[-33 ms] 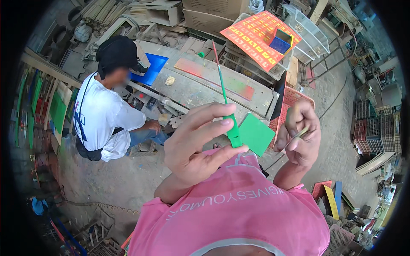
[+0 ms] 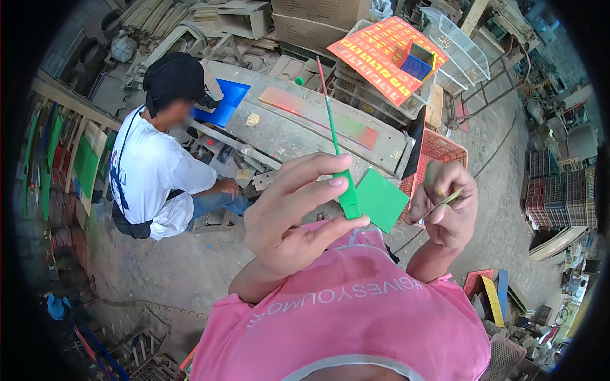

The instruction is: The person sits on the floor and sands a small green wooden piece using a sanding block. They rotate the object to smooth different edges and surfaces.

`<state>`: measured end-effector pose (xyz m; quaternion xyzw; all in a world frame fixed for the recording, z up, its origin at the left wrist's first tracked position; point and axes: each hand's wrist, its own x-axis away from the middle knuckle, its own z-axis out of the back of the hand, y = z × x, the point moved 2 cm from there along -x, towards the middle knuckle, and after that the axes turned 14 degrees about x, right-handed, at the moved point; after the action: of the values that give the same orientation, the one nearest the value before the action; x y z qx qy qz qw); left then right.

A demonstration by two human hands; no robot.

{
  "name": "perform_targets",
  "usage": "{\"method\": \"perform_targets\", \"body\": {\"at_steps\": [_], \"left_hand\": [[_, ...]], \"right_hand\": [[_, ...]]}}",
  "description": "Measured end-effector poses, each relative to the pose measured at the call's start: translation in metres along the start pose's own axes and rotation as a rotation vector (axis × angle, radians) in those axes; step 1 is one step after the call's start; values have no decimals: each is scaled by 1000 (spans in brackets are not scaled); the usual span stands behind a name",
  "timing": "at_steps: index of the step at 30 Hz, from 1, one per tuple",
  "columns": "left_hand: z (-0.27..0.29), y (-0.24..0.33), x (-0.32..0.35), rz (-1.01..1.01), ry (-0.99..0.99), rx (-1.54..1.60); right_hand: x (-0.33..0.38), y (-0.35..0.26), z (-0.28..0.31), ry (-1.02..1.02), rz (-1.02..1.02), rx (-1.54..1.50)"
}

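My left hand (image 2: 298,209) is closed, pinching a small green block (image 2: 348,197) between thumb and fingers. A long thin stick (image 2: 331,120), green low down and reddish toward its tip, rises from behind those fingers; whether it joins the block I cannot tell. At the right, my right hand (image 2: 448,203) grips a slim stick-like piece (image 2: 450,197), pale greenish, between thumb and curled fingers. The two hands are apart. Between and beyond them lies a flat green square panel (image 2: 383,200).
A person in a white shirt (image 2: 159,165) sits at left beside a long workbench (image 2: 254,133) bearing a blue sheet (image 2: 225,105) and a paint-stained board (image 2: 318,117). Beyond the right hand stands a red plastic crate (image 2: 441,149). A red-orange patterned sheet (image 2: 375,47) rests atop crates.
My right hand and the slim piece in it have shifted very slightly. My left hand stays almost still with the green block.
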<state>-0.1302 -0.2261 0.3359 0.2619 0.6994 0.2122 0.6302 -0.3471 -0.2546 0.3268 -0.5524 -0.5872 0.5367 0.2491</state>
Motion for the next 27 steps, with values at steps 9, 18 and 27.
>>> {"method": "perform_targets", "body": {"at_steps": [9,18,27], "left_hand": [[-1,4,3,-39,-86,-31],[0,10,0,-161,-84,-220],[-2,11,0,-166,-86,-227]], "right_hand": [[-3,-3,-4,-113,-126,93],[-13,-6,-18,-97,51,-143],[-12,-17,-35,29,45,-52]]}}
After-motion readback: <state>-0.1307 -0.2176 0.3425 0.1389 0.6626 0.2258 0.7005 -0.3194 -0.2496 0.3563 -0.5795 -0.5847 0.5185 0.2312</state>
